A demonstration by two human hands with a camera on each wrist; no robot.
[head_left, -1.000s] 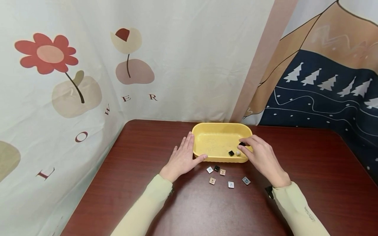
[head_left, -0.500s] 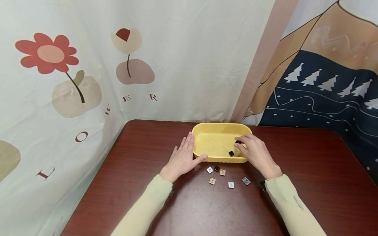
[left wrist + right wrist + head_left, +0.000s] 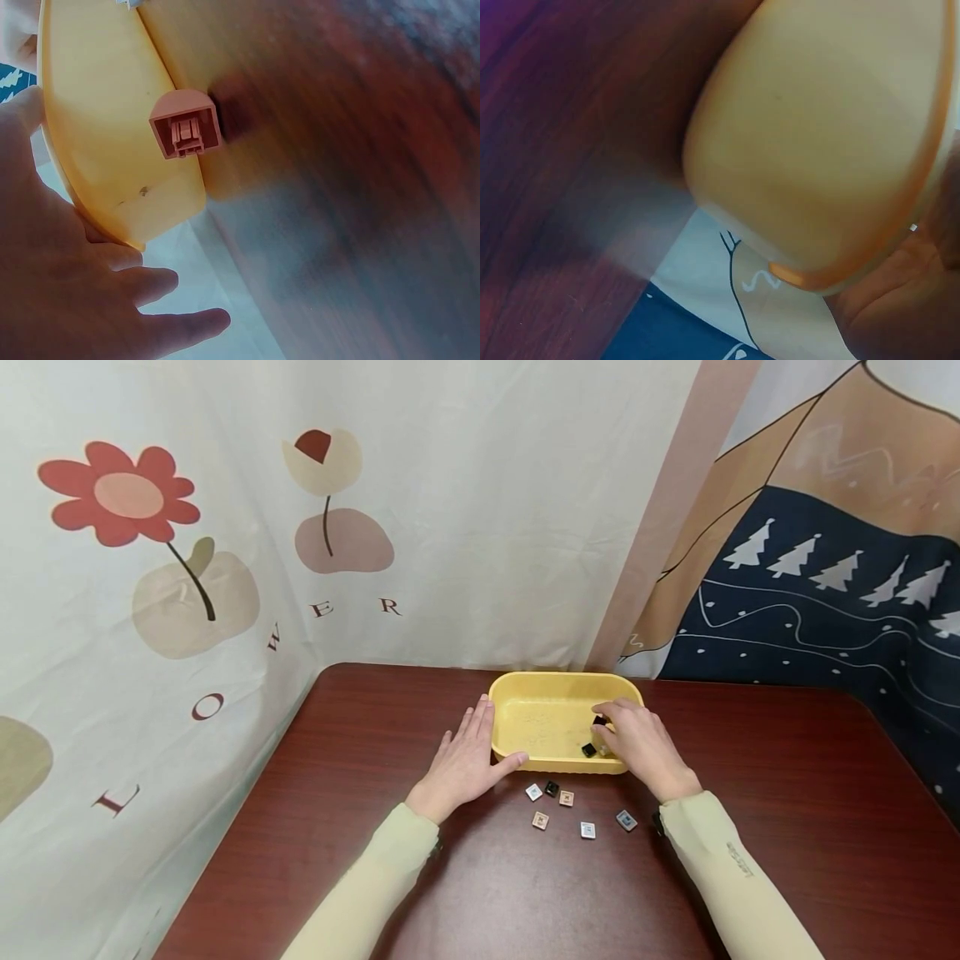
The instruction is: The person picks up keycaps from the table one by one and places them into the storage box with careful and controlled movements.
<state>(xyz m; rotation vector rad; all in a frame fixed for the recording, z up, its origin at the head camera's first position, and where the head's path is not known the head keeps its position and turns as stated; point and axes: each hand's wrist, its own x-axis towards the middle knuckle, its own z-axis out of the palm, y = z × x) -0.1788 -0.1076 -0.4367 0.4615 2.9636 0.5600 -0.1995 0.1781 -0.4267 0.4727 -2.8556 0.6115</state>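
A yellow plastic tray sits near the back of the table. My left hand, fingers straight, rests against its left side with the thumb along the front rim. Over the tray's right end, my right hand pinches a small black keycap between thumb and fingers. Below it in the tray lie another black keycap and a pale one, partly covered by the hand. In the right wrist view the tray wall hides the fingertips and what they hold.
Several loose keycaps lie on the table before the tray: a white one, a black one, tan ones and a grey one. A reddish keycap shows its hollow side in the left wrist view. Printed curtains hang behind.
My right hand has moved left, farther over the tray, with the black keycap in its fingers. The left hand has stayed against the tray.
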